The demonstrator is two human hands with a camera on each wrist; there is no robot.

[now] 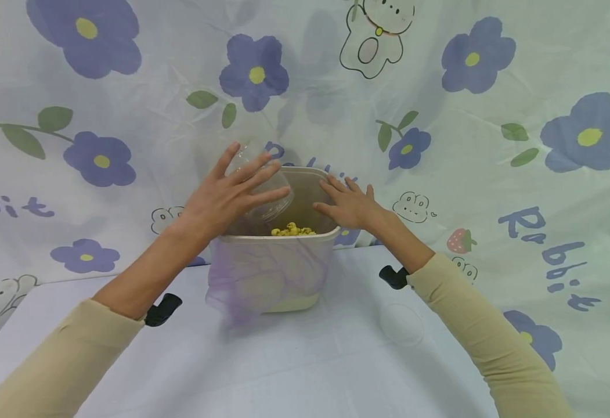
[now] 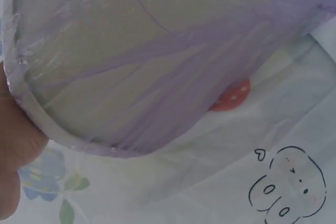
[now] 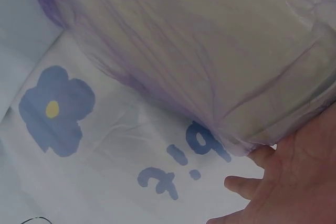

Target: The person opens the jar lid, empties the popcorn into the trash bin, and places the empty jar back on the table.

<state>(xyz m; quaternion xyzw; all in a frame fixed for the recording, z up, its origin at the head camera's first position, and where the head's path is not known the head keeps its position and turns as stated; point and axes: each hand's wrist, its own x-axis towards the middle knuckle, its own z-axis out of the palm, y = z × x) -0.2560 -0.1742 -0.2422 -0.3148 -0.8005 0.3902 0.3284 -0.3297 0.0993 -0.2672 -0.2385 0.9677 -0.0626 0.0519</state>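
A pale bin (image 1: pixel 302 302), lined with a translucent purple plastic bag (image 1: pixel 252 278), stands on the white table. Yellow popcorn (image 1: pixel 293 230) shows inside it. A clear plastic cup (image 1: pixel 281 203) is tilted at the bin's left side, its mouth facing down into the bin; part of it is behind my left hand (image 1: pixel 231 191). That hand's fingers are spread in front of the cup, and whether they touch it is hard to see. My right hand (image 1: pixel 352 203) is at the bin's right rim, fingers spread, holding nothing. In the right wrist view the bag (image 3: pixel 199 51) hangs beside its fingertips.
A white cloth (image 1: pixel 310 104) printed with blue flowers and rabbits hangs close behind the bin. A round clear disc-like thing (image 1: pixel 401 324) lies on the white table (image 1: pixel 305 371) to the right. Black wrist mounts (image 1: pixel 163 309) sit at both sleeves.
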